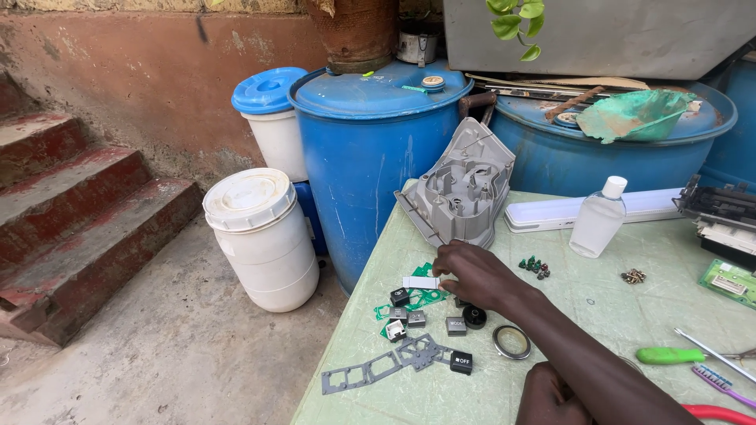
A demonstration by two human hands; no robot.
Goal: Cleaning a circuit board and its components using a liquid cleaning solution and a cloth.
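Observation:
My right hand (480,277) reaches across the green table (598,303) to a cluster of small parts. Its fingertips pinch the right end of a white strip (421,282) that lies on a green circuit board (424,297). Around it lie several small grey and black buttons (416,318), a black round knob (474,316), a metal ring (512,341) and a grey plastic frame (378,367). A grey moulded housing (463,187) leans upright just beyond the hand. My left hand (550,396) rests closed at the bottom edge, partly hidden under my right forearm.
On the table are a clear bottle with a white cap (598,218), a long white light fitting (583,209), small green parts (534,266), screws (632,276), a green-handled tool (671,356) and a printer-like device (720,216). Blue barrels (364,157) and white drums (264,240) stand to the left, with red steps (79,205) beyond them.

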